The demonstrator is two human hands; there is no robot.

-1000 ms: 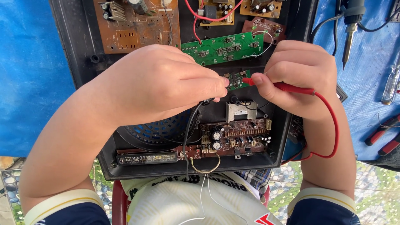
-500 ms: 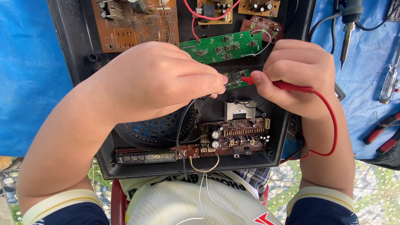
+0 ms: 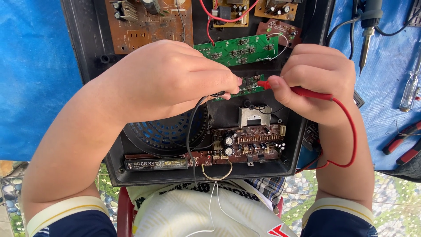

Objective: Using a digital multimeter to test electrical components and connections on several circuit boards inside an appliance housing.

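Note:
An opened black device case [image 3: 90, 52] lies in front of me with several circuit boards inside. My left hand [image 3: 171, 79] is closed around a black test probe whose black lead [image 3: 190, 131] hangs down over the round speaker grille [image 3: 162, 131]. My right hand [image 3: 322, 74] pinches a red test probe [image 3: 285, 87], with its red lead [image 3: 351, 131] looping down past my wrist. Both probe tips meet on a small green circuit board [image 3: 250, 83] at the middle of the case.
A larger green board [image 3: 239, 48] and brown boards [image 3: 151, 22] sit further back; another brown board [image 3: 250, 140] and a display strip [image 3: 155, 164] lie at the near edge. On the blue tarp to the right lie a soldering iron [image 3: 368, 26], a screwdriver [image 3: 410, 87] and red-handled pliers [image 3: 401, 145].
Both hands stay on the small green board with the probes; nothing has visibly changed beyond a slight shift of the view.

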